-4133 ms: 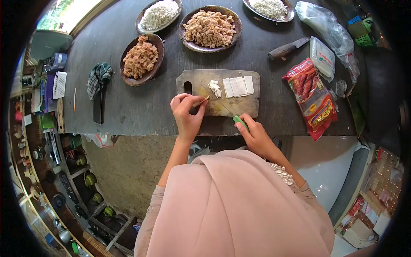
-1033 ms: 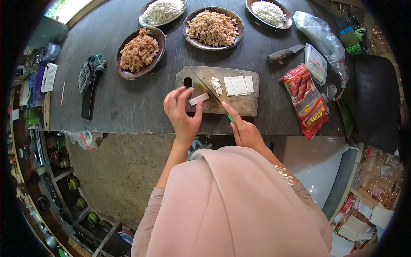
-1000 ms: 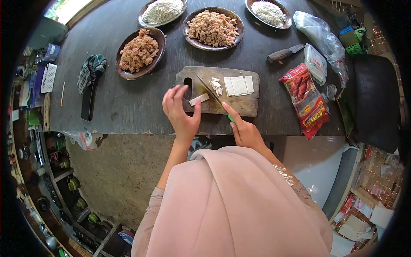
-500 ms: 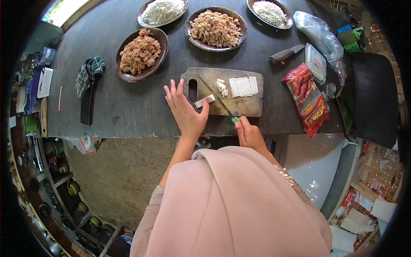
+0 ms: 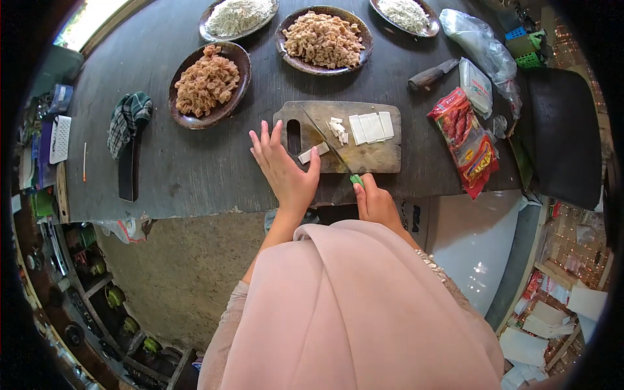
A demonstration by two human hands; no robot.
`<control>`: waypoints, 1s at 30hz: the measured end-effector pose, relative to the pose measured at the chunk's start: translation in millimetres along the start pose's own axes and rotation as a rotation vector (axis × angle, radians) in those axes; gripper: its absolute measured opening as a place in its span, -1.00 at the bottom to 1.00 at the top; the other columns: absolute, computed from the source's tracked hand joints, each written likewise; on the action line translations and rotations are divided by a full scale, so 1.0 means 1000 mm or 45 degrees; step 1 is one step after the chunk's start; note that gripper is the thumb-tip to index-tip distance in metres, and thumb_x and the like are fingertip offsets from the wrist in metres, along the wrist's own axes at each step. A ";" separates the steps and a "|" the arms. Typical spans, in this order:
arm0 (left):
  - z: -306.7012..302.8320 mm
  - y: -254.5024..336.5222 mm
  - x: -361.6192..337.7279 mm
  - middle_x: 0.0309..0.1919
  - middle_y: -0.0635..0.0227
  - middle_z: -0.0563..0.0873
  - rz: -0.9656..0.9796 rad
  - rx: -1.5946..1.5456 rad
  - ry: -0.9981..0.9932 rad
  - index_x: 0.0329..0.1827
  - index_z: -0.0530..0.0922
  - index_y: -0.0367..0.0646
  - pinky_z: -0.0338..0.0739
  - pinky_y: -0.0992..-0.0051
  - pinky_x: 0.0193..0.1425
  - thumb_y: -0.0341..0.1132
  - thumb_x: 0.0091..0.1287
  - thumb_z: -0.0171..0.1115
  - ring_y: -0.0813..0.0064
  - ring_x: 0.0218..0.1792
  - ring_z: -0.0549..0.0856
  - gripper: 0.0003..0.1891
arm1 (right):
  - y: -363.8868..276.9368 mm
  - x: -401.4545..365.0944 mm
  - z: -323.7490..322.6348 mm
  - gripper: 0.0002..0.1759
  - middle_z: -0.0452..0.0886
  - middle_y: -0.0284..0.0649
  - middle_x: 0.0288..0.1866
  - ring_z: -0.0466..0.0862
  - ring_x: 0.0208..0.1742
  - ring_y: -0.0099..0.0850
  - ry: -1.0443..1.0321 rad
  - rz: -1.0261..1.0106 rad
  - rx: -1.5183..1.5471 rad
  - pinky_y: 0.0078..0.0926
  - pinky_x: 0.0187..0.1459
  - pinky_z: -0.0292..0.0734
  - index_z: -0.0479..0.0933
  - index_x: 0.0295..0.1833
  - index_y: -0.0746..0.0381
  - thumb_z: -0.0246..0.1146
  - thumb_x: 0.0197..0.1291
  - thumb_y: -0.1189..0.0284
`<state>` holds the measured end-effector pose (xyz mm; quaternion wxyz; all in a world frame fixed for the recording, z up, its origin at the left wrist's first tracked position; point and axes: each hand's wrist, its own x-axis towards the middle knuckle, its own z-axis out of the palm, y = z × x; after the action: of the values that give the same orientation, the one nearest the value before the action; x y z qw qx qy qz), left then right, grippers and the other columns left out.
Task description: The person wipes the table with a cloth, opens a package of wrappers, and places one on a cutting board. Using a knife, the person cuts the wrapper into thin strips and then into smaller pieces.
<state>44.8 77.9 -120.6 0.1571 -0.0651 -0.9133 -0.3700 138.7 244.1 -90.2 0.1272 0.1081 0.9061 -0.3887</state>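
My left hand (image 5: pixel 289 177) is spread with its fingers stretched out, at the left end of a wooden cutting board (image 5: pixel 376 160). Its thumb tip rests by a small white block (image 5: pixel 314 153), which looks like tofu or a similar white food. In my right hand (image 5: pixel 377 203) is a knife (image 5: pixel 329 142), gripped by its green handle. The long blade slants across the board, just right of the block. Beyond the blade lie a small heap of cut white strips (image 5: pixel 338 132) and several flat white slices (image 5: pixel 371 127) side by side.
Behind the board stand plates of brown pieces (image 5: pixel 207 81), (image 5: pixel 324 40) and of whitish shreds (image 5: pixel 239 16), (image 5: pixel 404 16). To the right lie a second knife (image 5: pixel 432 75), a red packet (image 5: pixel 465 140) and plastic bags (image 5: pixel 478 45). A checked cloth (image 5: pixel 130 120) is at left.
The view has shifted and tilted slightly. Both hands, the knife and the white pieces keep nearly the same places on the board.
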 end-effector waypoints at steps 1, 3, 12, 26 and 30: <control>0.000 0.000 0.000 0.54 -0.02 0.23 0.000 0.005 -0.006 0.54 0.19 -0.14 -0.14 -0.17 0.61 -0.22 0.24 0.43 -0.23 0.61 0.00 -0.17 | 0.000 0.000 0.001 -0.69 0.63 0.21 -0.43 0.64 -0.32 0.30 0.014 -0.017 -0.006 0.24 -0.30 0.47 0.31 -0.04 0.24 -0.06 0.57 0.18; 0.000 0.000 0.000 0.54 -0.01 0.23 0.000 0.008 -0.013 0.54 0.19 -0.14 -0.14 -0.18 0.61 -0.22 0.24 0.42 -0.23 0.61 0.00 -0.17 | -0.002 0.000 0.003 -0.69 0.63 0.20 -0.43 0.64 -0.33 0.30 0.028 -0.033 -0.014 0.24 -0.31 0.47 0.31 -0.04 0.24 -0.06 0.57 0.18; 0.000 -0.001 -0.001 0.54 -0.01 0.23 -0.019 0.016 -0.027 0.52 0.22 -0.13 -0.10 -0.23 0.60 -0.17 0.23 0.41 -0.21 0.62 0.00 -0.19 | -0.009 0.005 0.002 -0.72 0.63 0.18 -0.45 0.65 -0.36 0.26 0.058 -0.060 -0.078 0.23 -0.34 0.48 0.31 -0.06 0.23 -0.04 0.57 0.21; 0.001 0.001 0.000 0.51 0.01 0.28 -0.016 0.021 0.003 0.53 0.21 -0.12 -0.14 -0.18 0.60 -0.17 0.20 0.48 -0.23 0.61 0.02 -0.14 | -0.003 0.004 -0.001 -0.72 0.63 0.17 -0.46 0.65 -0.36 0.27 0.064 -0.112 -0.066 0.20 -0.34 0.48 0.32 -0.04 0.24 -0.03 0.56 0.21; 0.001 0.001 -0.001 0.52 0.01 0.28 -0.016 0.025 0.004 0.53 0.21 -0.12 -0.14 -0.18 0.60 -0.17 0.20 0.49 -0.23 0.61 0.02 -0.14 | -0.003 0.002 0.000 -0.71 0.64 0.18 -0.44 0.65 -0.35 0.28 0.043 -0.085 -0.076 0.21 -0.33 0.49 0.32 -0.04 0.24 -0.03 0.56 0.21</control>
<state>45.4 79.1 -121.3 0.1568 -0.0573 -0.9171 -0.3621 135.8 242.7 -88.6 0.1022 0.0806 0.9225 -0.3635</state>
